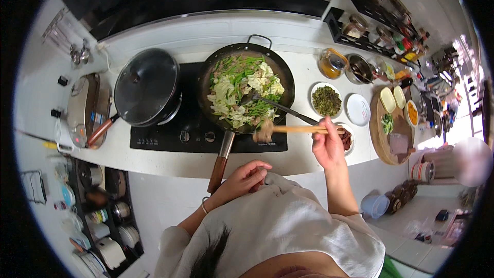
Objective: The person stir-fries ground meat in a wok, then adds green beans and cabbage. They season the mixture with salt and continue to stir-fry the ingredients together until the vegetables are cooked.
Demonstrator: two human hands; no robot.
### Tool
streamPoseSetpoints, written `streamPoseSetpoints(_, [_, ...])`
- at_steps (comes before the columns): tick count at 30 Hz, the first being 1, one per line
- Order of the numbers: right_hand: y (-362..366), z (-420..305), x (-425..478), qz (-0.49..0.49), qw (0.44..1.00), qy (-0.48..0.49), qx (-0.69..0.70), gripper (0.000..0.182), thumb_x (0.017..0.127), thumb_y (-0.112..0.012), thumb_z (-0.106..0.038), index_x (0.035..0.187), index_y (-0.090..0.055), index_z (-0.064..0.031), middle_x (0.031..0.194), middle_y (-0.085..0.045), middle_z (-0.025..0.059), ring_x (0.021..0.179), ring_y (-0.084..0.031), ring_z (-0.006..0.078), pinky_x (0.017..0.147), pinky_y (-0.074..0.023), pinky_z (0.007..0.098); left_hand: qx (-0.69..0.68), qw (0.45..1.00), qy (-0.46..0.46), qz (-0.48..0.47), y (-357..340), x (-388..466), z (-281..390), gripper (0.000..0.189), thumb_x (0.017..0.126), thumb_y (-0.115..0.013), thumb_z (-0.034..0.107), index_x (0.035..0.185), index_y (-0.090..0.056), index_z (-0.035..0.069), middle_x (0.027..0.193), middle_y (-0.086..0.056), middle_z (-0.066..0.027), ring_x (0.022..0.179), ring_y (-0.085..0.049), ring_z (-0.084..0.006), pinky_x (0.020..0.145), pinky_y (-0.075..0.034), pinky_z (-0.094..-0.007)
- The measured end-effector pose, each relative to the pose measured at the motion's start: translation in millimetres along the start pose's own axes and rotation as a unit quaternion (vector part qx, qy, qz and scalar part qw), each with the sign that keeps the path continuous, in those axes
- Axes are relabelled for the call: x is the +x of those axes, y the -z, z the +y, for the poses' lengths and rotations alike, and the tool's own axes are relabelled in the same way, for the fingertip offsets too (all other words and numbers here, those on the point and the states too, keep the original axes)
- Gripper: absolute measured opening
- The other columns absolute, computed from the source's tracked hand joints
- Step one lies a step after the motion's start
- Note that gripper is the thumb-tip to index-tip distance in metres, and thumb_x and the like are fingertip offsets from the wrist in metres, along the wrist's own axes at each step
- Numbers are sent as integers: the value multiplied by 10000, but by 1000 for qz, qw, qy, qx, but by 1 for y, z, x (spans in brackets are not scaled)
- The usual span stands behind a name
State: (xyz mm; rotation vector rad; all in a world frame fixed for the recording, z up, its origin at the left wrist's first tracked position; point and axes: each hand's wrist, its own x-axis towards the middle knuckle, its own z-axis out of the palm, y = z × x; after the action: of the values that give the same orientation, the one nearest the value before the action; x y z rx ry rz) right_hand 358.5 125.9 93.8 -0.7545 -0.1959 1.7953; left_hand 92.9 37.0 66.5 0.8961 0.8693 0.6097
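My right hand (330, 143) grips a pair of wooden chopsticks (295, 128), whose tips hold a blurred light-brown piece of food (264, 131) over the near right rim of a wok (288, 74). Chopped greens and pale leafy pieces (239, 88) fill the wok, with meat bits among them. A dark-handled spatula (295, 114) rests in it, its head partly in the food. My left hand (251, 175) is loosely curled before my body, right of the wok's wooden handle (218, 172), holding nothing that I can see. Behind my right hand, a dish of dark red pieces (347, 141) is partly hidden.
A lidded pan (147, 87) stands on the left of the black cooktop (193, 139), beside a rice cooker (83, 104). Rightward are a plate of chopped greens (326, 100), a white plate (358, 109), a glass jug (332, 63), a metal pot (359, 68) and a round wooden board (380, 139).
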Motion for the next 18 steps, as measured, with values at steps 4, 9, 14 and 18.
streamPoseSetpoints(4, [-33, -4, -67, -142, 987, 21, 66, 308, 1055, -483, -315, 905, -584, -67, 695, -583, 80, 523, -602, 179, 418, -488, 239, 28, 999, 21, -33, -2, 2, 1, 263, 1048, -529, 225, 1262, -580, 81, 836, -574, 23, 728, -507, -31, 636, -422, -190])
streamPoseSetpoints(9, [-41, -14, -113, -313, 943, 59, 95, 336, 1018, -571, -243, 826, -615, 30, 698, -605, 280, 451, -633, 236, 361, -524, 264, 51, 991, 75, -99, -6, 10, 1, 256, 1053, -512, 198, 1276, -577, 92, 855, -572, 22, 761, -516, -36, 670, -432, -185])
streamPoseSetpoints(14, [-3, -54, -123, -366, 907, 206, 17, 397, 1015, -577, -357, 738, -578, -73, 672, -594, 144, 444, -587, 176, 392, -497, 236, 52, 993, 90, -57, -34, 16, 12, 256, 1039, -519, 170, 1259, -584, 57, 827, -556, 13, 715, -496, -53, 660, -428, -209])
streamPoseSetpoints(18, [84, -126, -89, 2, 945, 324, -34, 228, 1003, -606, -333, 910, -599, -125, 814, -560, 19, 603, -519, 99, 514, -445, 245, 97, 994, 58, -4, -60, 36, 14, 269, 1040, -518, 199, 1263, -566, 56, 817, -566, -23, 691, -505, -82, 606, -405, -232])
